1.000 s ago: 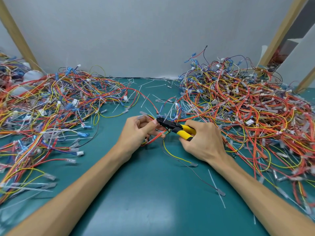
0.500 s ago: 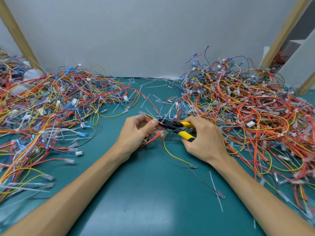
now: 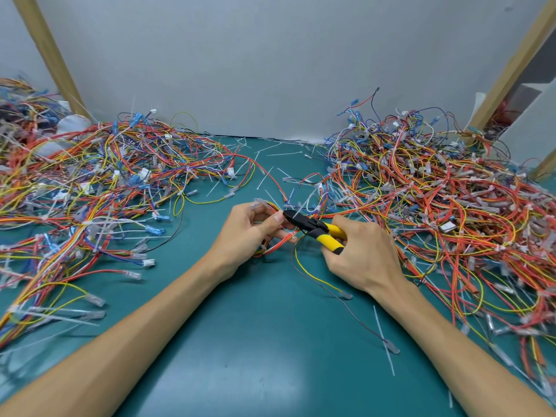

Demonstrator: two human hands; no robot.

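left hand [image 3: 249,233]: above the middle of the bench, thumb uppermost, fingers curled
left grip: closed round the wire bundle [image 3: 279,245], thumb and fingers pinching its red and orange strands
wire bundle: in the left hand, between the two hands, just above the bench [image 3: 264,341]; its loose ends trail down onto the teal surface
right hand [image 3: 364,254]: just right of the bundle, knuckles up
right grip: wrapped round the yellow handles of the side cutters [image 3: 316,230], holding them firmly
side cutters: black head points left and reaches the bundle by the left thumb; whether the blades are parted cannot be told
yellow wire [image 3: 304,266]: curves from the bundle down to the bench, under the right hand
left heap [image 3: 105,188]: tangled harnesses, well apart from the hands
right heap [image 3: 436,200]: a denser tangle, just behind the right hand
cable tie [image 3: 383,341]: white, lying loose beside the right forearm
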